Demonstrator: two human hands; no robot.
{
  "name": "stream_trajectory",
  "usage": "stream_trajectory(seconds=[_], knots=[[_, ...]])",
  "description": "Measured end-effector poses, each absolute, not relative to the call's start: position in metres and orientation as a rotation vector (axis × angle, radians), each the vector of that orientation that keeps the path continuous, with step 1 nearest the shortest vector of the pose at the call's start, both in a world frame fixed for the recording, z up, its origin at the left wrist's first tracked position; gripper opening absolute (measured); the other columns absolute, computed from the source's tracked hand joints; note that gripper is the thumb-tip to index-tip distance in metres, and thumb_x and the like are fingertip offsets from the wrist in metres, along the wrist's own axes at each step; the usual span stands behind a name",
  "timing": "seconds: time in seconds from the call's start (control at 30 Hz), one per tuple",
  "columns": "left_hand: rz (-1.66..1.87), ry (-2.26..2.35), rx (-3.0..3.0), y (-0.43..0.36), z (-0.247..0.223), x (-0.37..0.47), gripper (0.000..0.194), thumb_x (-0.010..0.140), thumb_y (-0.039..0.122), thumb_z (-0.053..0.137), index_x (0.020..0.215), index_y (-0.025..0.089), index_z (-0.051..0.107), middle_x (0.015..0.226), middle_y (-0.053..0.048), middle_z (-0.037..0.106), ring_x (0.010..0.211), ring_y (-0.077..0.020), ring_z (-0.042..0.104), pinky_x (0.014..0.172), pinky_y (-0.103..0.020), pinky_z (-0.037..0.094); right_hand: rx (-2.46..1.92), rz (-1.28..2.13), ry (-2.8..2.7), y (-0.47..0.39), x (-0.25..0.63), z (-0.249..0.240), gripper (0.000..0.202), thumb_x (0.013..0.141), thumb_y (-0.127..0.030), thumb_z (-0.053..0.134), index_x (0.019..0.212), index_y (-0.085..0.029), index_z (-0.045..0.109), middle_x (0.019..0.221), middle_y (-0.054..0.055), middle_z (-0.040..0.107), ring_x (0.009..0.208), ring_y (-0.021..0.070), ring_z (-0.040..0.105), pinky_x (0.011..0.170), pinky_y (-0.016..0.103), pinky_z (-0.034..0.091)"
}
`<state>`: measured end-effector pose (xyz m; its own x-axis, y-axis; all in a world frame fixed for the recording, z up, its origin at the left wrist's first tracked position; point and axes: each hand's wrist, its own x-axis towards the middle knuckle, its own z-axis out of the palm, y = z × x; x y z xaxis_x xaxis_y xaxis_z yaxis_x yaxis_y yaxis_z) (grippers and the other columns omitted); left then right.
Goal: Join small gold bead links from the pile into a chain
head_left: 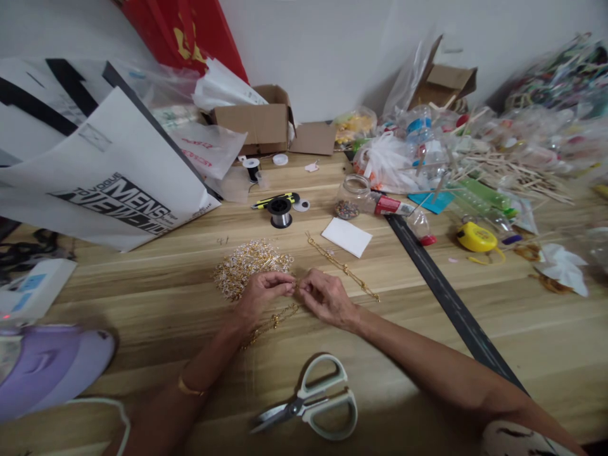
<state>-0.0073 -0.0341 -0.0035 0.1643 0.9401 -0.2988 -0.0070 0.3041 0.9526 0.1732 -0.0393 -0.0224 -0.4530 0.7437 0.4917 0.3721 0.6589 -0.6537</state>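
**Left grip (268,292) and right grip (327,297) meet at a fine gold piece (297,285)**

Both grips are pinched, fingertips close together, with the gold piece between them just above the counter (180,301); it is too small for its shape to be made out. A beaded gold chain (275,321) lies just below, running under the left wrist; whether it joins the held piece cannot be told. A gold bangle (190,387) circles the left forearm.

Right beside the left grip, on its far side, spreads a heap of gold and clear pieces (244,266). A second gold chain (346,269) lies slantwise beyond the right grip, near a folded white paper (346,237).

Closer to the person, scissors (297,407) with pale handles rest flat, blades toward the left.

Farther out stand a spool of silver wire (280,216), a yellow and black cutter (265,201) just behind it, and a clear jar (348,206) of small beads. A dark strip (427,285) crosses the counter on the right, with a yellow tape measure (477,236) past it. A large printed white bag (118,158) fills the left, and an open cardboard box (254,125) sits near the wall.
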Motion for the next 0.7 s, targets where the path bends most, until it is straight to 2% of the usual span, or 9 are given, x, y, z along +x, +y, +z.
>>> stream_trajectory(seconds=[0.7], knots=[[0.884,1.149,1.004,-0.0352,-0.0052,-0.0069,0.020,0.057,0.022,0.076,0.073,0.012,0.070,0.064,-0.003,0.071,0.060,-0.0132,0.063,0.065,-0.025,0.051,-0.870,0.596,-2.077,-0.0394,0.1730,-0.0260,0.005,0.084,-0.019,0.050,0.081,-0.017,0.053,0.071,0.002,0.055,0.060,0.0112,0.048,0.056,0.022,0.038]])
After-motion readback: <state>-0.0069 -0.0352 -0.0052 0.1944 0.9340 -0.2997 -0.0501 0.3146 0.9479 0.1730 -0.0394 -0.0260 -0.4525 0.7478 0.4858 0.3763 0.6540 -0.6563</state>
